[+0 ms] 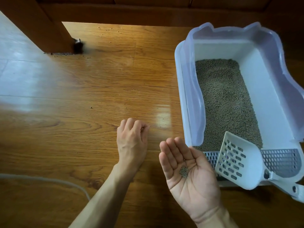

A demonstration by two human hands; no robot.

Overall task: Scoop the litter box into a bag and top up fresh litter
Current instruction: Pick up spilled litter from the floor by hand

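Note:
A white litter box (266,83) with a pale lilac rim stands on the wooden floor at the right, holding grey-brown litter (225,102). A white slotted scoop (238,163) lies across its near grated end. My right hand (189,171) is palm up beside the box's near left corner, with a small pile of litter pellets (183,171) in the palm. My left hand (132,139) is down at the floor left of it, fingers curled and pinching at a pellet.
Stray pellets (91,107) dot the wooden floor (82,112), more of them toward the back. A dark wooden furniture leg (49,30) stands at the back left with a dark clump (78,46) at its foot. A grey cord (49,180) curves along the near left.

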